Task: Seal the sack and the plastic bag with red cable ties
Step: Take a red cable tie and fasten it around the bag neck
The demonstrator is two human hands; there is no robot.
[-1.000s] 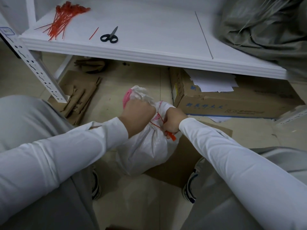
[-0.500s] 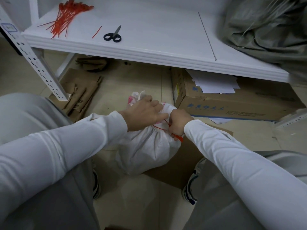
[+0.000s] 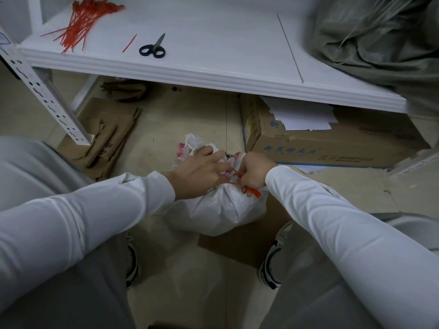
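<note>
A white plastic bag (image 3: 218, 210) stands on the floor between my feet, its gathered neck (image 3: 193, 142) sticking up. A red cable tie (image 3: 253, 191) loops around that neck. My left hand (image 3: 199, 173) lies over the neck, its fingers reaching to the tie's thin strap. My right hand (image 3: 253, 172) grips the tie, with the flat red tag poking out below its fingers. A grey-green sack (image 3: 380, 41) lies on the white shelf (image 3: 213, 67) at the upper right. A bundle of spare red cable ties (image 3: 83, 22) rests on the shelf's left end.
Black scissors (image 3: 153, 47) and one loose red tie (image 3: 129, 43) lie on the shelf. A cardboard box (image 3: 332, 143) with white papers sits under the shelf at right. Flattened cardboard (image 3: 107, 136) lies by the perforated shelf post (image 3: 47, 98) at left, and more under the bag.
My left hand has let go of the bag's neck, opened and slid right to the tie. The right hand has stayed on the tie, and the loop looks tighter.
</note>
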